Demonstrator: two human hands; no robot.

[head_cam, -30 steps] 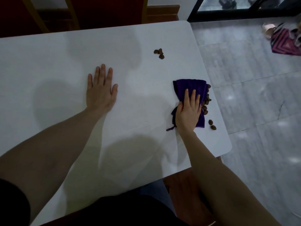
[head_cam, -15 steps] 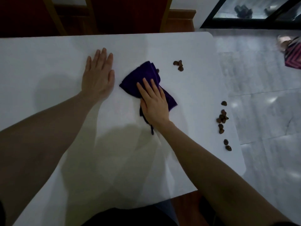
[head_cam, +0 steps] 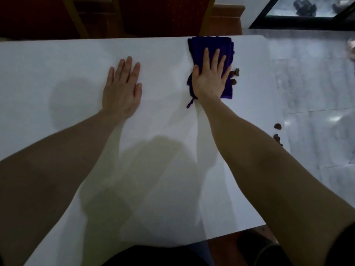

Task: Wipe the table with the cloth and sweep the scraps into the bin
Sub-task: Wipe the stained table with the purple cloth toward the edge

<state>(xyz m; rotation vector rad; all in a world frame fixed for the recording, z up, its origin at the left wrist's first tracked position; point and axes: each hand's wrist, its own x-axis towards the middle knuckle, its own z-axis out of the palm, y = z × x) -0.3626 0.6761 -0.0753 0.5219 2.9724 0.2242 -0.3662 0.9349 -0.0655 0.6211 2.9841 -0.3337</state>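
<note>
White and smooth, the bench (head_cam: 157, 169) fills most of the view, with dark chairs behind it and pale floor tiles off to the right. At left, the left hand (head_cam: 123, 89) lies flat on the surface, fingers straight and together, holding nothing. Further right, near the far edge, the right hand (head_cam: 210, 77) presses flat on the cloth (head_cam: 211, 45) — no pinching grip, just spread fingers bearing down. It looks soft, limp and light, a deep purple folded pad with a small loop trailing at its near corner; it should slide best under a flat palm. Small brown scraps (head_cam: 235, 74) lie just beside its right edge — a few more (head_cam: 278, 131) near the bench's right rim. No bin shows.
</note>
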